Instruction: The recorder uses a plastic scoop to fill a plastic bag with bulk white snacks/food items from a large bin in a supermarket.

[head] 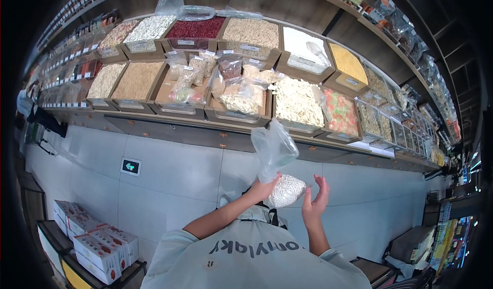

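My left hand (265, 187) grips the gathered neck of a clear plastic bag. White, bead-like grains (287, 190) fill the bag's bottom, which hangs just in front of my waist. Above my fist the loose, unfilled top of the bag (274, 148) stands up and flares. My right hand (316, 201) is at the right side of the bag, fingers apart and thumb close to a corner of the plastic. Whether that thumb touches the bag, I cannot tell.
Ahead runs a shop counter of bulk bins, among them white flakes (298, 103), red grains (196, 27) and candied cubes (341, 113). Filled bags (190, 73) lie in one bin. Printed cartons (102, 246) are stacked at lower left. A person (40, 110) stands by a cart at far left.
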{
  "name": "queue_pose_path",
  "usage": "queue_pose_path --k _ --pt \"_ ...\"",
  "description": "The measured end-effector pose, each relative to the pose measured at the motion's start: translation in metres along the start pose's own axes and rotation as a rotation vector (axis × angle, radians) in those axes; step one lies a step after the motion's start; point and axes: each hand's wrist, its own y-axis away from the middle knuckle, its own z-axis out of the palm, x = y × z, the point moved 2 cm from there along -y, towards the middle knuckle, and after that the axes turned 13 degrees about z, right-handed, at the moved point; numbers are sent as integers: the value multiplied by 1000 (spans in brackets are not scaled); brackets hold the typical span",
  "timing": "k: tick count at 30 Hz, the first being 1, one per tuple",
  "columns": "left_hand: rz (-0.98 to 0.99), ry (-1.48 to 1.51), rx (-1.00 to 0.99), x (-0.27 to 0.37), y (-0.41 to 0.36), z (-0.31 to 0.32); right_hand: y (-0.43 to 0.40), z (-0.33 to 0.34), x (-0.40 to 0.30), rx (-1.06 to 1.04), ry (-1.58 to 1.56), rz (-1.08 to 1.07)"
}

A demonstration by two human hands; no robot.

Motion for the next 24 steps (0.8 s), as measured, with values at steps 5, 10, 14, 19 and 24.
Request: queue_pose_path --k 5,10,14,19,24 --pt "-503 921 121 4 -8 -4 26 20 35 -209 454 -145" --pt "-455 970 34 6 -6 -2 28 42 28 -185 387 -239" --pt "-479 872 15 12 -6 -3 15 49 25 -273 409 -185" --pt "-425 992 26 33 -9 -6 4 51 22 -303 353 -61" --pt "-332 872 51 30 -7 -10 15 70 42 -395 -149 352"
